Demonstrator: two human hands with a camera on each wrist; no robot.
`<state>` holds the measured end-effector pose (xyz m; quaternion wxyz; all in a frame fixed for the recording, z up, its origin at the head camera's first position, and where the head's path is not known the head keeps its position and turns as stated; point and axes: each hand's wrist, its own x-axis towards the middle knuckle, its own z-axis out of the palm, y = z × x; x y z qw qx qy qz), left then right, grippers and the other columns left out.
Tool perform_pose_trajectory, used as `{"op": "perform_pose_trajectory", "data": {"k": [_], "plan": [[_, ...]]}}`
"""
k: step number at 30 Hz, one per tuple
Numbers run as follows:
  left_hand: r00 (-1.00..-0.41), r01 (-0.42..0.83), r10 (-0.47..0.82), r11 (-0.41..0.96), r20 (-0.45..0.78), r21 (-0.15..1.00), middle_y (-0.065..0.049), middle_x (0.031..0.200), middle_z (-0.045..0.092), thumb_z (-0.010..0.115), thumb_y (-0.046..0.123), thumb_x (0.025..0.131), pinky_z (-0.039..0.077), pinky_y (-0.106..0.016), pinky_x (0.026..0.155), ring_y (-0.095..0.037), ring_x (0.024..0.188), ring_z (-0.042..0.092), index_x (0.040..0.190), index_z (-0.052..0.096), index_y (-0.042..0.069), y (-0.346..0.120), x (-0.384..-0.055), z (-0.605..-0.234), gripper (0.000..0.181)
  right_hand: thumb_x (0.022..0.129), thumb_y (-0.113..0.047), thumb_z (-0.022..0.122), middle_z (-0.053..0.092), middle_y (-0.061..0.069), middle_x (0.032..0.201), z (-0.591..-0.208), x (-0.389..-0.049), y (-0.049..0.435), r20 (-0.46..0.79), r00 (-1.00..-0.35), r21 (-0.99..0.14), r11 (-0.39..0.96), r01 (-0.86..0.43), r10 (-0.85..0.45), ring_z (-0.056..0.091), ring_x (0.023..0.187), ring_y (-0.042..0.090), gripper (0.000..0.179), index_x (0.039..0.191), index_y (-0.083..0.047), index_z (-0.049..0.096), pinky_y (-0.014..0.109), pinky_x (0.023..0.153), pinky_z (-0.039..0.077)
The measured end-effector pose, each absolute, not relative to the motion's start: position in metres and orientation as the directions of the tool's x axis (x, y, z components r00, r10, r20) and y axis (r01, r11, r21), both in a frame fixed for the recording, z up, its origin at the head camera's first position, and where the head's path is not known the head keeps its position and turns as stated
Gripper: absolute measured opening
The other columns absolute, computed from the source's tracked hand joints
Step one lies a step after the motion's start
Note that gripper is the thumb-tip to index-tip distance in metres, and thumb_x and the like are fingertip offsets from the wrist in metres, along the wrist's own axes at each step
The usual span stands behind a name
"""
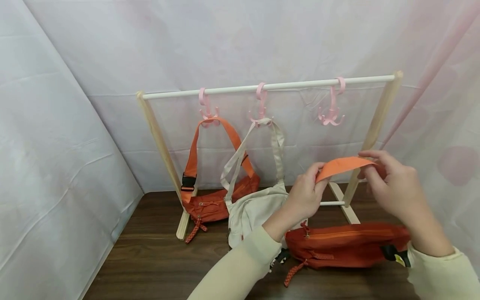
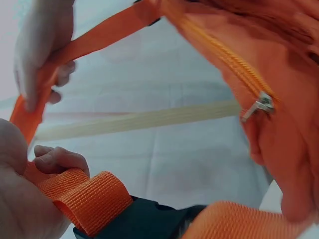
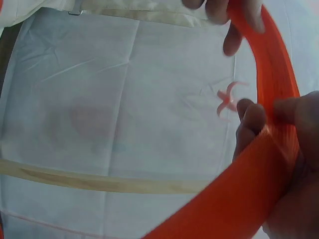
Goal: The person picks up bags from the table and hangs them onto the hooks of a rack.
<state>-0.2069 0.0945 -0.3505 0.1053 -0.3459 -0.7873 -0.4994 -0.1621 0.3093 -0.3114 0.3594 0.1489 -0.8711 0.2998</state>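
Observation:
Both hands hold the orange strap (image 1: 345,165) of a red-orange waist bag (image 1: 348,246), and the strap arches between them. My left hand (image 1: 305,193) pinches it at its left end, in front of the rack. At the other end, my right hand (image 1: 393,183) grips it between thumb and fingers, as the right wrist view also shows. The bag body hangs low beneath my hands, a zipper pull (image 2: 264,103) on its side. A black buckle (image 2: 149,219) sits on the webbing near my left hand.
A rack with a white bar (image 1: 300,85) stands on a dark wooden table (image 1: 150,258). An orange waist bag (image 1: 210,206) hangs from the left pink hook (image 1: 208,110), a cream bag (image 1: 258,208) from the middle one. The right pink hook (image 1: 331,108) holds nothing.

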Motion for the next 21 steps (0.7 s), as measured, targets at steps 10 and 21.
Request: {"op": "perform_pose_trajectory", "data": {"k": [10,21], "plan": [[-0.732,0.662,0.464,0.310,0.499,0.682,0.004,0.091,0.061,0.054,0.024,0.113,0.042,-0.018,0.063,-0.008,0.060,0.049,0.149,0.050,0.010,0.074,-0.207,-0.328,0.039,0.109,-0.010,0.060,0.068,0.002,0.078,-0.314,-0.168,0.320,0.459,-0.878,-0.598,0.685,-0.416,-0.133,0.058,0.065,0.016,0.022,0.129,-0.013,0.069,0.027,0.054,0.046],[-0.746,0.646,0.492,0.371,0.449,0.667,0.005,0.086,0.059,0.056,0.032,0.112,0.044,-0.024,0.055,-0.011,0.059,0.052,0.148,0.046,0.017,0.058,-0.208,-0.314,0.040,0.109,0.003,0.053,0.062,0.008,0.076,-0.322,-0.179,0.327,0.503,-0.826,-0.643,0.529,-0.554,-0.254,0.054,0.056,0.022,0.032,0.139,-0.006,0.056,0.031,0.048,0.042]]}}
